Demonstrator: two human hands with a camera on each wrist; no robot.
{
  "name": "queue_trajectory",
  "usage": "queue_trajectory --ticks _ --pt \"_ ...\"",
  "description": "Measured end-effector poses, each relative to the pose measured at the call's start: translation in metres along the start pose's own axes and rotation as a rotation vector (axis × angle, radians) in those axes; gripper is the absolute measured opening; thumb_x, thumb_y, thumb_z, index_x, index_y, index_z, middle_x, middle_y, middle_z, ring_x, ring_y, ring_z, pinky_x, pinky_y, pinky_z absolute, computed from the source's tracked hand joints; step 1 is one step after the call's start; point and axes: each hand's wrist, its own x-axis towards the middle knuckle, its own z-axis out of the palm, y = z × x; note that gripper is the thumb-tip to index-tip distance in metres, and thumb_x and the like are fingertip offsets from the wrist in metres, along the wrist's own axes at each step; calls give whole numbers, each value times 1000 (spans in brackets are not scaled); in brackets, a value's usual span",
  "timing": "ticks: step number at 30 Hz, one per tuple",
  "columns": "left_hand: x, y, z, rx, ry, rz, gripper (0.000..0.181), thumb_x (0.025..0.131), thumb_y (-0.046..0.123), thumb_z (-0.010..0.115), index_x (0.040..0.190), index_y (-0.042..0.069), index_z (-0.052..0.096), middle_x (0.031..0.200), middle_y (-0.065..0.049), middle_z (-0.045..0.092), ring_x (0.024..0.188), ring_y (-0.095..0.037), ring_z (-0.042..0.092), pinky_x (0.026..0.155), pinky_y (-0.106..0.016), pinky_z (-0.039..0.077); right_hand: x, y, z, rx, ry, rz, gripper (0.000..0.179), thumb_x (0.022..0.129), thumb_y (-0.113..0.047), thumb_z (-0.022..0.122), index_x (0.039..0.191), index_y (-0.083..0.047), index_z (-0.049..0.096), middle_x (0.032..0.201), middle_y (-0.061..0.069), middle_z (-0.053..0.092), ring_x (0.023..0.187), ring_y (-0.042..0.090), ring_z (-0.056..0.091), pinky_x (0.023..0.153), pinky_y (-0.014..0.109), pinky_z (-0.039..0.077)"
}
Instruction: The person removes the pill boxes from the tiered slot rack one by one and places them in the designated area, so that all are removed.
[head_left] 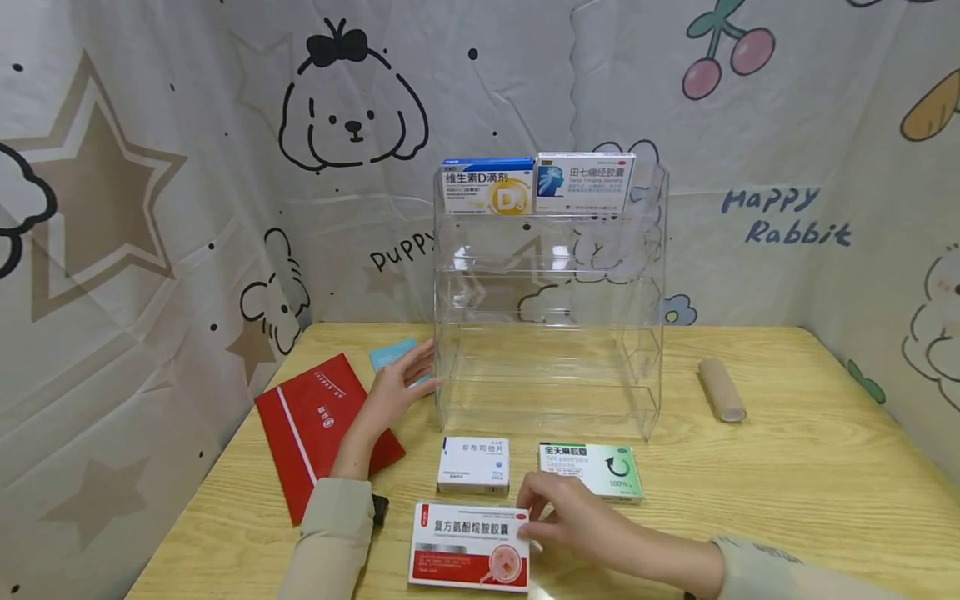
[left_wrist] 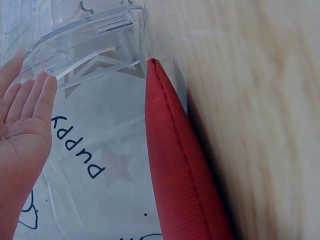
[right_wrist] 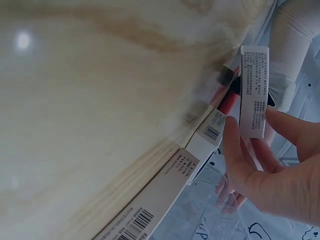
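A red and white medicine box (head_left: 468, 546) is pinched at its right end by my right hand (head_left: 566, 512). Its narrow printed side (right_wrist: 254, 92) shows between thumb and fingers in the right wrist view. My left hand (head_left: 397, 379) is at the left side of a clear acrylic tiered rack (head_left: 551, 367), its fingers extended with the tips right at the side wall. In the left wrist view the palm and fingers (left_wrist: 31, 107) overlap the rack. Behind the held box lie a small white medicine box (head_left: 472, 462) and a green and white capsule box (head_left: 596, 471).
On the rack's top tier stand a vitamin D box (head_left: 487, 190) and a white and blue box (head_left: 583, 183). A red folder-like item (head_left: 318, 425) lies under my left forearm, with a light-blue item (head_left: 392, 354) behind it. A cardboard tube (head_left: 722, 390) lies to the right.
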Motion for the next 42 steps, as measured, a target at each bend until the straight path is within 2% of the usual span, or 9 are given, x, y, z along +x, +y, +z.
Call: queue_trajectory --ticks 6,13,27,31,35,38,42 --pt "0 0 0 -4 -1 -7 67 94 11 64 154 14 34 154 -14 42 140 -30 45 107 -34 50 3 3 0 12 -30 56 15 84 -11 75 87 -12 61 81 -3 69 73 -4 60 66 14 55" --pt "0 1 0 -5 5 8 66 94 9 64 153 12 34 154 -16 42 139 -32 46 107 -35 50 8 5 -1 -37 -47 30 14 83 -12 76 87 -8 62 80 1 71 72 -1 62 64 14 55" --pt "1 -1 0 -20 0 1 66 94 11 65 153 13 35 154 -13 42 139 -31 47 106 -31 51 10 9 1 -29 -71 45 13 80 -4 76 87 -5 65 83 3 70 75 1 64 68 12 57" --pt "1 -2 -1 -17 -5 -3 66 94 12 64 153 14 35 155 -13 42 140 -30 46 106 -31 51 10 9 -1 -34 -26 21 12 82 -5 75 87 -5 65 84 3 70 76 2 65 68 13 58" --pt "0 -1 0 -8 -7 -8 67 94 13 64 154 16 34 155 -12 41 140 -30 45 107 -32 51 13 10 -11 -49 57 -34 9 85 -4 73 88 -3 65 87 7 70 79 6 67 69 14 60" --pt "0 -1 0 -3 -7 -5 67 94 12 64 154 15 34 155 -13 41 140 -31 45 107 -33 51 19 10 -25 -52 141 -82 8 86 -3 72 90 -3 65 90 10 69 82 11 70 71 16 61" --pt "1 -1 0 -11 -11 6 68 94 10 65 154 11 33 156 -16 38 141 -33 43 108 -35 50 31 8 -54 -63 274 -144 10 87 -1 70 95 -4 67 95 11 69 85 17 71 77 19 62"
